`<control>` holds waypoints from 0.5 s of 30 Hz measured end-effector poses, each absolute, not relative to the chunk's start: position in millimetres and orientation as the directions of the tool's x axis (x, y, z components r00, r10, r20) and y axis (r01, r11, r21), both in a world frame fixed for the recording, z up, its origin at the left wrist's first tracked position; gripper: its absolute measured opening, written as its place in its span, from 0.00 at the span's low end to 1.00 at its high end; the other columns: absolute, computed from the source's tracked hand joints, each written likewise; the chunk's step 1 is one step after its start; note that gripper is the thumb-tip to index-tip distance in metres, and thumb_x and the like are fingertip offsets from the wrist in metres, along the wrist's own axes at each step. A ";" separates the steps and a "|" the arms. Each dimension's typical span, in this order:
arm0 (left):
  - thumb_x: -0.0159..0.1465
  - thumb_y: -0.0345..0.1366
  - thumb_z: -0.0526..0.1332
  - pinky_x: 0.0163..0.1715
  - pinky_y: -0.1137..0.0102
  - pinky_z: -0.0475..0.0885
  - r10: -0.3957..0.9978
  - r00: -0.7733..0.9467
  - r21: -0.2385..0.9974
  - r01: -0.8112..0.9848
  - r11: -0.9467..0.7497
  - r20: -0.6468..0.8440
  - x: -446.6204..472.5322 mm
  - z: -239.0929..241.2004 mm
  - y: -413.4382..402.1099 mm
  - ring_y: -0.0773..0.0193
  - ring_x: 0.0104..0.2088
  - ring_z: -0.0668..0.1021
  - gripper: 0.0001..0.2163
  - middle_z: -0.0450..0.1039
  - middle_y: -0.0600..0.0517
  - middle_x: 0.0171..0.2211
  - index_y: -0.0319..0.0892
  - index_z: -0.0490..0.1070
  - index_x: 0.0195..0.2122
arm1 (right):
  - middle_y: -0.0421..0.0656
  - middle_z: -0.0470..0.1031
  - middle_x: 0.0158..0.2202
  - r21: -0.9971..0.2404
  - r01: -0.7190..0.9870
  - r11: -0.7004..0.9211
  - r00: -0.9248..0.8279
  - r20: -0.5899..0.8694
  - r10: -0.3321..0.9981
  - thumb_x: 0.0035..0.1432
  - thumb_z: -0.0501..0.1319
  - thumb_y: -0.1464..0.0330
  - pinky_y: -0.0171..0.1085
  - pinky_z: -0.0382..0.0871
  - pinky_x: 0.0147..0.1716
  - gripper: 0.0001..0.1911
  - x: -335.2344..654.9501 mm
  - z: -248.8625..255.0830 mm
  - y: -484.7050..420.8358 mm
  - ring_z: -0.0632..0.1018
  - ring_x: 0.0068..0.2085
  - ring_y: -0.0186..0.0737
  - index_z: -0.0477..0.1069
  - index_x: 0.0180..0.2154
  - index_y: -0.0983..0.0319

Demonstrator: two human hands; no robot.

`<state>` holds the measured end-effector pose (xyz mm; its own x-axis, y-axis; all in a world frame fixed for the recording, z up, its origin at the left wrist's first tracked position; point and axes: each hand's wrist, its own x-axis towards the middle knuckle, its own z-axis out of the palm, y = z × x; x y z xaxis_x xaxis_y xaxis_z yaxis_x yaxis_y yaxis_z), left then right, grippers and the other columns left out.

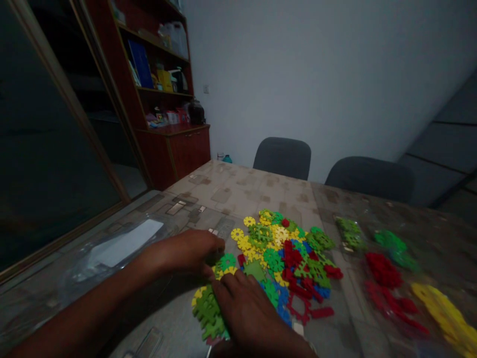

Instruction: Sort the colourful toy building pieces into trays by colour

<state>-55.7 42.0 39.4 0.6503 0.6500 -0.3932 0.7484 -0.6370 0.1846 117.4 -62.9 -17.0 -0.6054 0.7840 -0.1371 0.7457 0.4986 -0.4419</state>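
A heap of flat plastic interlocking pieces (283,253) in yellow, green, red and blue lies on the table (238,194). My left hand (186,251) rests at the heap's left edge, fingers curled down onto a green gear-shaped piece (226,261). My right hand (248,308) lies palm down over the near part of the heap, fingers together, covering green pieces (207,313). What sits under either hand's fingertips is hidden.
Sorted piles lie to the right: light green (350,232), dark green (391,244), red (385,281), yellow (445,311). A clear plastic bag (119,246) lies at the left. Two grey chairs (282,156) stand behind the table. A red shelf cabinet (160,99) fills the far left.
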 end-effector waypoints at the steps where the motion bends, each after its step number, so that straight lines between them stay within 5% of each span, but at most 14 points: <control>1: 0.57 0.35 0.75 0.37 0.67 0.71 0.658 0.641 0.179 0.756 -0.629 -0.395 -55.7 40.2 42.1 0.52 0.42 0.80 0.16 0.80 0.48 0.43 0.42 0.76 0.44 | 0.54 0.73 0.56 -0.455 0.743 0.492 -0.603 -0.136 0.786 0.53 0.73 0.58 0.55 0.67 0.56 0.42 117.1 -14.6 -63.8 0.72 0.56 0.60 0.63 0.65 0.64; 6: 0.63 0.32 0.69 0.43 0.66 0.71 0.678 0.635 0.189 0.766 -0.615 -0.369 -59.2 45.1 45.4 0.52 0.46 0.80 0.11 0.79 0.46 0.46 0.42 0.75 0.47 | 0.55 0.71 0.60 -0.531 0.750 0.395 -0.524 -0.111 0.845 0.56 0.70 0.51 0.57 0.56 0.65 0.38 107.7 -7.8 -67.1 0.69 0.61 0.61 0.69 0.61 0.65; 10: 0.68 0.34 0.64 0.40 0.68 0.71 0.693 0.644 0.200 0.762 -0.616 -0.323 -65.5 44.4 51.0 0.54 0.42 0.81 0.04 0.79 0.48 0.42 0.42 0.75 0.43 | 0.56 0.74 0.57 -0.486 0.806 0.337 -0.466 -0.173 0.867 0.60 0.67 0.60 0.57 0.58 0.63 0.26 99.9 -3.4 -65.3 0.70 0.59 0.60 0.72 0.56 0.68; 15: 0.64 0.35 0.66 0.39 0.68 0.71 0.677 0.671 0.248 0.742 -0.623 -0.303 -68.4 40.6 52.6 0.53 0.42 0.81 0.07 0.79 0.48 0.42 0.43 0.74 0.42 | 0.48 0.75 0.55 -0.564 0.700 0.439 -0.530 0.002 0.848 0.55 0.63 0.71 0.49 0.60 0.61 0.24 122.2 8.7 -64.5 0.71 0.56 0.51 0.72 0.55 0.62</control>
<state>-68.4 52.6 40.6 0.6706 0.6770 -0.3033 0.7415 -0.6233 0.2484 122.2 -64.5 8.7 -0.5301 0.8480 0.0020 0.6997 0.4387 -0.5639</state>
